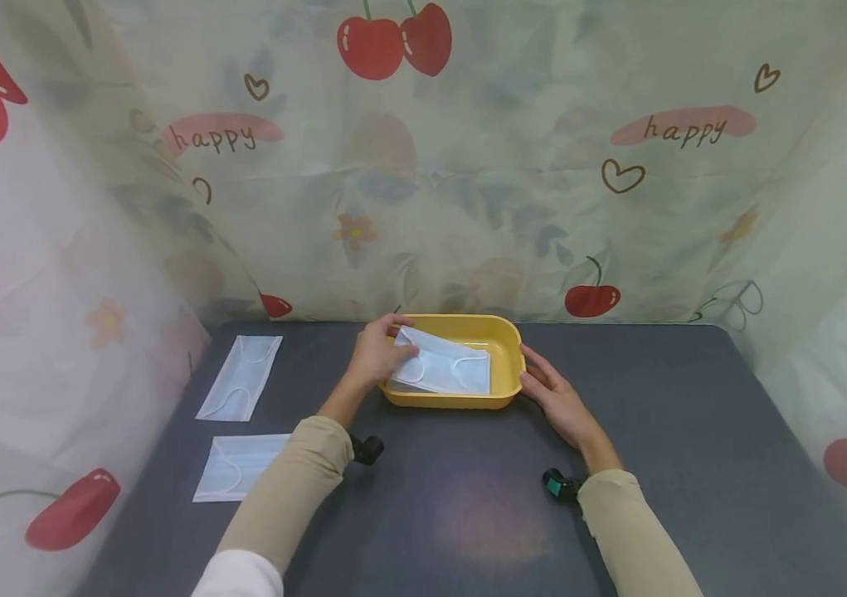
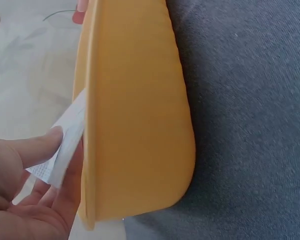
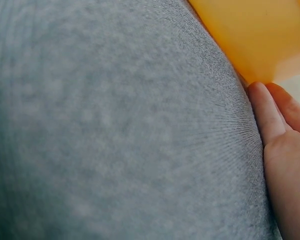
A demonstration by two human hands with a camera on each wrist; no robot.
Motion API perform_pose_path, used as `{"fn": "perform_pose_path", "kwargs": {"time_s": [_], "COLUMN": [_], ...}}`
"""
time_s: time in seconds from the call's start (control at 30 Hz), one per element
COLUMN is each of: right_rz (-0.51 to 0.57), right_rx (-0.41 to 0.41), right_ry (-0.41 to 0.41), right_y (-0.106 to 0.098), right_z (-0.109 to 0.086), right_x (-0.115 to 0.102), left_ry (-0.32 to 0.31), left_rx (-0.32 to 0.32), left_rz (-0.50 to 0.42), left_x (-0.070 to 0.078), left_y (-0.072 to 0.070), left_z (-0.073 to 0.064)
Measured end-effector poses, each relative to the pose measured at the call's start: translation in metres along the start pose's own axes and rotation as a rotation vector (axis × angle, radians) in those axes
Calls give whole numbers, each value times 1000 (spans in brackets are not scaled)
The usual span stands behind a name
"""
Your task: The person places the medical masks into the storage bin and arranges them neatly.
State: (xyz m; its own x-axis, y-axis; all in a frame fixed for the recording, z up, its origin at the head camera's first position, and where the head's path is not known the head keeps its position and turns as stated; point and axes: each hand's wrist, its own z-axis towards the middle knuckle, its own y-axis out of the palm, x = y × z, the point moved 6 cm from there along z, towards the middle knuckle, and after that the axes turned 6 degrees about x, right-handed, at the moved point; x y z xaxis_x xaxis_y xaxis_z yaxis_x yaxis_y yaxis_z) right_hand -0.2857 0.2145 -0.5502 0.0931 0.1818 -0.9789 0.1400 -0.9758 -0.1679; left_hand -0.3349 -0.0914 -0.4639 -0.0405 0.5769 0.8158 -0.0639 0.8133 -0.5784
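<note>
A yellow plastic basket (image 1: 503,347) stands near the back of the table with a pale blue face mask (image 1: 445,366) in it. At the basket's left end, my left hand (image 1: 381,350) pinches the mask's left edge between thumb and fingers. The left wrist view shows the mask's corner (image 2: 62,147) in that hand, sticking up over the basket's rim (image 2: 90,125). My right hand (image 1: 559,404) touches the basket's right end with its fingers extended. In the right wrist view its fingertips (image 3: 258,90) meet the basket's lower wall (image 3: 270,45). Any masks beneath the top one are mostly hidden.
Two more face masks lie flat at the table's left, one farther back (image 1: 240,379) and one nearer (image 1: 232,468), partly covered by my left sleeve (image 1: 284,489). A dark grey cloth (image 1: 662,464) covers the table. Printed curtains (image 1: 468,207) enclose the back and sides.
</note>
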Motion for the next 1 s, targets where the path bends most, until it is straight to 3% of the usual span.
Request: {"fn": "perform_pose_path", "kwargs": {"time_s": [0.43, 0.7, 1.0], "right_rz": [23, 23, 14], "right_rx": [-11, -10, -6], "right_ry": [-10, -10, -6], "right_y": [1, 2, 1], "right_z": [1, 1, 1], "right_x": [-1, 1, 2], "left_ry": [96, 111, 123], "left_rx": [11, 47, 142], "left_rz": [118, 14, -68], "left_x": [5, -1, -16], "left_y": [-6, -16, -28], "left_z": [-5, -8, -12]}}
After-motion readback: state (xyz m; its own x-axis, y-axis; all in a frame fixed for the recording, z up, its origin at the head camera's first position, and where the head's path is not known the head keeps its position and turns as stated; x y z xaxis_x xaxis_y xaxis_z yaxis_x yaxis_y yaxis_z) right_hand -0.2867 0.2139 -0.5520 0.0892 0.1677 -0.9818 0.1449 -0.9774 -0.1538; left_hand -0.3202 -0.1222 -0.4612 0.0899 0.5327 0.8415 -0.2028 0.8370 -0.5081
